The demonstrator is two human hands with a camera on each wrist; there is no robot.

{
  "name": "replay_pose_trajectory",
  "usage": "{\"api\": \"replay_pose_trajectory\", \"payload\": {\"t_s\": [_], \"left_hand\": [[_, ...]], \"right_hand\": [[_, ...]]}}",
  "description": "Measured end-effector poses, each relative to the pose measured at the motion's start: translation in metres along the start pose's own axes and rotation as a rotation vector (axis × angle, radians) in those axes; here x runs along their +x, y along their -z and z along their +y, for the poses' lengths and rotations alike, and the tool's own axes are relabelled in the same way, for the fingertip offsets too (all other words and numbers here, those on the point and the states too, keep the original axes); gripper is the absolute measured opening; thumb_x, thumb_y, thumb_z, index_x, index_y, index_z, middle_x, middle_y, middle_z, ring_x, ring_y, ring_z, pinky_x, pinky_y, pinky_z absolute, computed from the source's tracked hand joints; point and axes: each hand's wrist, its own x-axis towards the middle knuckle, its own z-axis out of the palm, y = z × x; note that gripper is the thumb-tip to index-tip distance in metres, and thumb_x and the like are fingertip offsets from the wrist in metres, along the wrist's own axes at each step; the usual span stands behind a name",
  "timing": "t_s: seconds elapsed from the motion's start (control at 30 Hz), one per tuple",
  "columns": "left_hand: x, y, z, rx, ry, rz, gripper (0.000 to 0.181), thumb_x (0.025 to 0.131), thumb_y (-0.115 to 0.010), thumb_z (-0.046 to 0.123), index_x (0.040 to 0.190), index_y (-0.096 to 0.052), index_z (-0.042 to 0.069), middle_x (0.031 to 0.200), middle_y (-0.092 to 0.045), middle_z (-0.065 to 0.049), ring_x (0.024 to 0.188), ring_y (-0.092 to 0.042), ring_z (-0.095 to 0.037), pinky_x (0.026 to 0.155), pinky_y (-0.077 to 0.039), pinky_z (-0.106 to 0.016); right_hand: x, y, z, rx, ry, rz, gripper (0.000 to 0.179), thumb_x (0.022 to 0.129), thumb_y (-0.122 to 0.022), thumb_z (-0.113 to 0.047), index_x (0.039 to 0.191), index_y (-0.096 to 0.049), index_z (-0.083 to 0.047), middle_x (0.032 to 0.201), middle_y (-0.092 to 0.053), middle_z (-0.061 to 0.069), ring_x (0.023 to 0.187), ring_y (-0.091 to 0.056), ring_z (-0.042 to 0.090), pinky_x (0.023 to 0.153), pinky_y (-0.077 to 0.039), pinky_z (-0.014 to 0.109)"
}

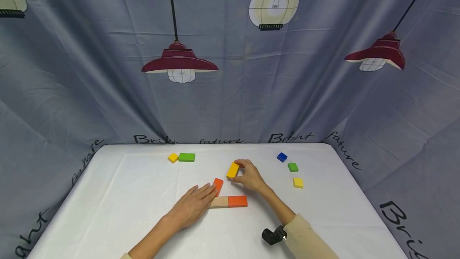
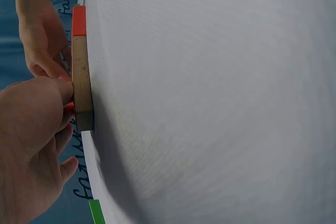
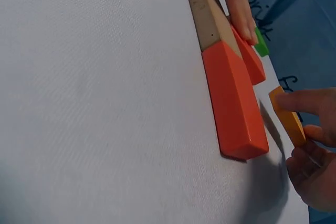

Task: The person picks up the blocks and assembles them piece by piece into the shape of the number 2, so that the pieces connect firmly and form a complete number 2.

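The yellow block, probably light, stiff and smooth, was best held by its opposite ends, just beyond the slanted orange block. The right hand pinched it, fingers parted by its length; the left hand, fingers extended, touched the slanted orange block and wooden block.

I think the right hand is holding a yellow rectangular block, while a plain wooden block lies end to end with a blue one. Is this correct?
Not blue: an orange rectangular block lies end to end with the plain wooden block, as the right wrist view shows. The right hand does hold the yellow rectangular block.
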Motion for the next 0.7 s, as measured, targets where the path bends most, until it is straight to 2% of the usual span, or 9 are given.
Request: {"api": "replay_pose_trajectory", "payload": {"t_s": [0.17,0.47,0.7], "left_hand": [[0.000,0.001,0.000,-0.004,-0.015,0.029,0.045,0.105,-0.052,0.026,0.147,-0.051,0.009,0.152,-0.046,-0.006,0.140,-0.041,-0.024,0.110,-0.038,-0.048],[0.000,0.001,0.001,-0.017,0.003,-0.009,0.045,0.106,-0.050,0.026,0.148,-0.050,0.010,0.154,-0.044,-0.005,0.142,-0.039,-0.023,0.112,-0.035,-0.048],[0.001,0.000,0.000,-0.011,0.005,-0.004,0.045,0.106,-0.050,0.027,0.148,-0.050,0.010,0.153,-0.045,-0.005,0.141,-0.039,-0.022,0.111,-0.035,-0.048]], "right_hand": [[0.005,-0.009,-0.002,-0.027,0.009,-0.021,0.063,0.075,-0.087,-0.008,0.131,-0.060,0.002,0.128,-0.057,0.018,0.115,-0.057,0.033,0.102,-0.046,0.046],[0.010,-0.020,-0.001,-0.072,0.006,-0.048,0.063,0.074,-0.089,-0.010,0.129,-0.061,0.002,0.127,-0.057,0.019,0.118,-0.055,0.033,0.105,-0.043,0.047],[0.011,-0.021,-0.007,-0.081,-0.007,-0.072,0.064,0.074,-0.089,-0.012,0.131,-0.062,-0.001,0.127,-0.055,0.019,0.118,-0.050,0.035,0.103,-0.043,0.048]]}}
